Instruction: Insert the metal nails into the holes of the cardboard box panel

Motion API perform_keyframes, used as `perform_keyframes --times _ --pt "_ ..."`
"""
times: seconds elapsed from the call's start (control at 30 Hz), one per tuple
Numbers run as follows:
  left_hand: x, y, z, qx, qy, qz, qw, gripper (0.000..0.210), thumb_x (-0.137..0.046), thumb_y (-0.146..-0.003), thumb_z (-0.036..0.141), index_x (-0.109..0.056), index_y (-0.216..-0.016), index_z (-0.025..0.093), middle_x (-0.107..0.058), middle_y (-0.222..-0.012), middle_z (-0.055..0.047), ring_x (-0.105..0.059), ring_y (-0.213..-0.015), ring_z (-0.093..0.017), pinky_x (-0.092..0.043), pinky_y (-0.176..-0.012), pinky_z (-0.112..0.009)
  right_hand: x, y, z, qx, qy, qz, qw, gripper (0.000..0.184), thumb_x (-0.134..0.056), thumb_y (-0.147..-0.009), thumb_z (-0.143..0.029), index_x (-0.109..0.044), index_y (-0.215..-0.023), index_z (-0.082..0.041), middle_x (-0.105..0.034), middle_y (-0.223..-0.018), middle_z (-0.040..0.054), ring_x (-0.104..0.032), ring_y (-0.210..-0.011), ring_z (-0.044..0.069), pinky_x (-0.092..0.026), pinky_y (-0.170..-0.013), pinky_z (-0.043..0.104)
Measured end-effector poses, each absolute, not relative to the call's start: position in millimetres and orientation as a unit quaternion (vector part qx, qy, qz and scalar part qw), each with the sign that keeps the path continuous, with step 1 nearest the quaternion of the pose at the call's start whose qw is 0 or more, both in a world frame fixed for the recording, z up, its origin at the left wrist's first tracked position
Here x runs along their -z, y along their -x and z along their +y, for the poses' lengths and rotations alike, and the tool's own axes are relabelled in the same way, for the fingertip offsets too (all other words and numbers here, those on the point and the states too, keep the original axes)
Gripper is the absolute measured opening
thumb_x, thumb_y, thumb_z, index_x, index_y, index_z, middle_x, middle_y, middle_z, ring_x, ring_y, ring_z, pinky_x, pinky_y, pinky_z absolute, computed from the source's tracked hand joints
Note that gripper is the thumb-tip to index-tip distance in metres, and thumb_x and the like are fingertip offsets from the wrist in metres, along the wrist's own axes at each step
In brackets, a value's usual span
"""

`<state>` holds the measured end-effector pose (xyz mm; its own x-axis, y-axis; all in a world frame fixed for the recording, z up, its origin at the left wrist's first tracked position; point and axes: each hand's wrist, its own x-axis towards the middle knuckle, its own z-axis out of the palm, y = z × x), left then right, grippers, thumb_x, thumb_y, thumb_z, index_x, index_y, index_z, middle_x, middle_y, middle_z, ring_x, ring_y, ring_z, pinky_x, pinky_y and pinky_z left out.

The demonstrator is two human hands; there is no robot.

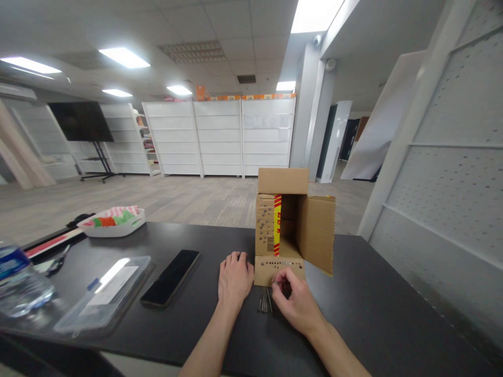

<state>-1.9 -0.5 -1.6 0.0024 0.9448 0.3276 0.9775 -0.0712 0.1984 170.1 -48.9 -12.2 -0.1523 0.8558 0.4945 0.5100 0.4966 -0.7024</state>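
Observation:
An open cardboard box [264, 235] stands on its side at the table's far edge, its mouth facing me. Its lower flap [263, 276] lies toward me and has a row of dark holes with small shiny bits among them. Grey round spots dot the left flap, beside a red and yellow tape strip. My left hand [236, 277] rests palm down on the table, left of the lower flap. At that flap's front edge, my right hand [295, 301] is closed in a pinch; what its fingertips hold is too small to make out. Several thin metal nails [264, 301] lie between my hands.
Left of my hands lie a black phone [171, 277] and a clear plastic case [106, 296]. A water bottle [21, 285] stands at the far left. Behind are a white basket [113, 230] with colourful contents and scissors [58, 260]. A perforated white panel [448, 193] rises on the right.

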Motion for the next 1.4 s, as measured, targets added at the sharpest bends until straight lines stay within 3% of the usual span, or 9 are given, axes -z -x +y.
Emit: perform_keyframes --times 0.47,0.77,1.0,1.4 --pt "4.3 2.6 0.7 0.196 0.705 -0.680 0.041 0.029 -0.045 -0.093 0.025 -0.065 -0.114 0.020 -0.064 -0.119 -0.011 -0.057 -0.114 -0.024 -0.040 -0.098 -0.038 11.2 -174.2 -49.1 -0.188 0.462 -0.716 0.488 0.005 -0.053 -0.088 -0.022 -0.052 -0.083 -0.022 -0.061 -0.075 -0.0001 -0.055 -0.062 0.014 -0.043 -0.058 0.026" --pt "2.9 2.5 0.0 0.196 0.709 -0.676 0.043 0.030 -0.045 -0.093 0.024 -0.066 -0.114 0.019 -0.064 -0.118 -0.011 -0.057 -0.113 -0.025 -0.041 -0.098 -0.039 4.0 -174.2 -59.4 -0.170 0.485 -0.723 0.461 0.009 -0.053 -0.089 -0.023 -0.050 -0.081 -0.023 -0.056 -0.071 -0.0012 -0.055 -0.064 0.015 -0.044 -0.060 0.026" --pt "3.7 1.9 0.6 0.196 0.706 -0.679 0.039 0.029 -0.045 -0.093 0.025 -0.066 -0.113 0.020 -0.064 -0.118 -0.010 -0.056 -0.113 -0.025 -0.040 -0.097 -0.039 5.6 -180.3 -76.7 -0.224 0.481 -0.709 0.464 0.007 -0.051 -0.089 -0.023 -0.047 -0.083 -0.023 -0.066 -0.085 0.0029 -0.063 -0.078 0.017 -0.048 -0.071 0.027" --pt "2.4 0.5 -0.7 0.187 0.705 -0.684 0.036 0.029 -0.045 -0.094 0.025 -0.065 -0.114 0.021 -0.063 -0.118 -0.010 -0.056 -0.113 -0.025 -0.040 -0.097 -0.039 9.9 -181.3 -91.4 -0.205 0.463 -0.777 0.373 0.016 -0.045 -0.083 -0.008 -0.041 -0.085 -0.024 -0.062 -0.093 0.0028 -0.059 -0.086 0.019 -0.044 -0.080 0.030"
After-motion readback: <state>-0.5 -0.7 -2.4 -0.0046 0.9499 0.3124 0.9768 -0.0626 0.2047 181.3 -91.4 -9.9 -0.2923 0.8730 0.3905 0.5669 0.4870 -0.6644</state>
